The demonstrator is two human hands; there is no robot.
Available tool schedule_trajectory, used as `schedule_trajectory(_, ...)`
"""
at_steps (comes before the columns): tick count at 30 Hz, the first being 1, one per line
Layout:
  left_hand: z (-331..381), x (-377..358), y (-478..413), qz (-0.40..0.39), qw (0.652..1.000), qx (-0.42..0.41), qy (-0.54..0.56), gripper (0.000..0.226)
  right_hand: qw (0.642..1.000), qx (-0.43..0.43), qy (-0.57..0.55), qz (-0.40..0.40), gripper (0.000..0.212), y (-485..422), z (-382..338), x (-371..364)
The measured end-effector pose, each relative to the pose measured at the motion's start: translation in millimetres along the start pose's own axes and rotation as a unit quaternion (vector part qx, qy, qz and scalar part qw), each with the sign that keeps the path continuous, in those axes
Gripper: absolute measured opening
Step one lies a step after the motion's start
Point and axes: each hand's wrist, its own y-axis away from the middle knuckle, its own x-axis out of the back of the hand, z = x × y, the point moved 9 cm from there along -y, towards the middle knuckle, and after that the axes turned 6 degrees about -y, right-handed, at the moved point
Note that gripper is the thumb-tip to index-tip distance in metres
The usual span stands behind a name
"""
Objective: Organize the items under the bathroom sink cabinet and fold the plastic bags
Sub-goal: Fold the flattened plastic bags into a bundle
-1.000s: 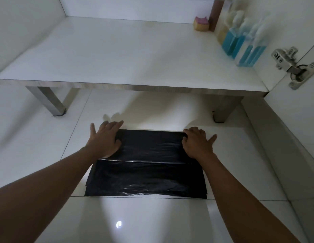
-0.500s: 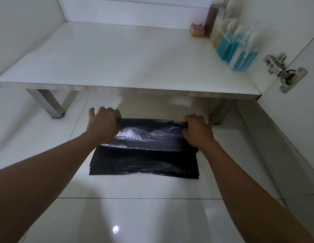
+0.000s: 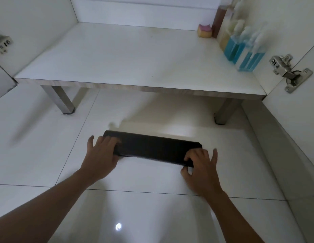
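Floor [image 3: 152, 207]: white glossy tiles, with one small bright glare spot [image 3: 118, 226] nearest the person. Both bare forearms reach forward over it.

Left hand [image 3: 100, 155]: palm down, fingers nearly straight and laid flat over the left end of the black plastic bag [image 3: 152, 149], thumb spread out to the side and off the bag. It presses and grips nothing.

Right hand [image 3: 200, 165]: fingers bent at the knuckles on top of the bag's right end, thumb tucked at its near edge, so it pinches that end. The little finger sticks out to the right.

The bag is folded into a long, narrow, flat strip. It lies on the floor tiles just in front of the cabinet, slightly skewed, the left end farther away.

Beyond it, two metal legs [image 3: 59, 99] carry the cabinet shelf [image 3: 126, 55]. A door hinge [image 3: 288, 71] sits at the right.

Spray bottles [image 3: 249, 58] with blue liquid stand along the shelf's right wall. A brown bottle [image 3: 218, 20] and a pink-topped sponge [image 3: 204, 31] are at the back right corner.
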Motion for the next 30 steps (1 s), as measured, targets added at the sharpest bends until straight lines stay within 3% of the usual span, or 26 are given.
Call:
schedule_trajectory(4,5.2,-12.7,18.5,-0.017,0.998,-0.050,-0.027,0.030,1.000,-0.007,-0.016,0.002,0.035,15.3,4.9,-10.2)
schedule_trajectory(9,26.0,1.2,-7.3,0.039,0.999,-0.033,-0.004,0.044,0.999,-0.010,0.016,0.038,0.028,-23.2,-26.0,-12.3)
schedule_trajectory(12,48.2,-16.8,-23.7,-0.027,0.998,-0.039,-0.040,0.066,0.995,-0.024,0.079,-0.065,0.051,-50.4,-44.5,-49.8)
schedule_trajectory(16,46.9,-49.7,-16.4,-0.114,0.992,0.021,-0.057,0.088,0.979,-0.018,0.105,-0.174,0.061,-58.7,-42.0,-91.4)
schedule_trajectory(23,44.5,-64.5,-2.2,-0.123,0.988,0.078,-0.057,0.088,0.972,-0.005,0.142,-0.188,0.076,-69.1,-24.4,-90.3)
schedule_trajectory(30,46.1,-70.6,-5.2,-0.149,0.983,0.090,-0.060,0.086,0.970,-0.004,0.145,-0.194,0.074,-72.1,-19.0,-92.8)
